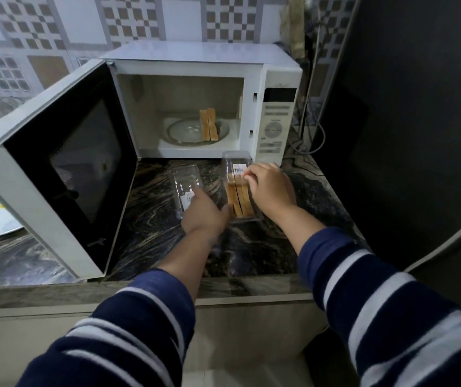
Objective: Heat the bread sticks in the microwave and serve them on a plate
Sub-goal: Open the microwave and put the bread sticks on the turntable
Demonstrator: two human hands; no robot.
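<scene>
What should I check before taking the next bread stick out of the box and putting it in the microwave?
1. Microwave door open wide: ok.
2. Room left on the glass turntable beside the two bread sticks already there: ok.
3. Sticks left in the clear box: ok, several stand in it.
4. Right hand on a stick: cannot tell; its fingertips are at the stick tops, the grip is hidden.
5. Left hand steadying the box: cannot tell; it lies between the box and the empty clear lid.
</scene>
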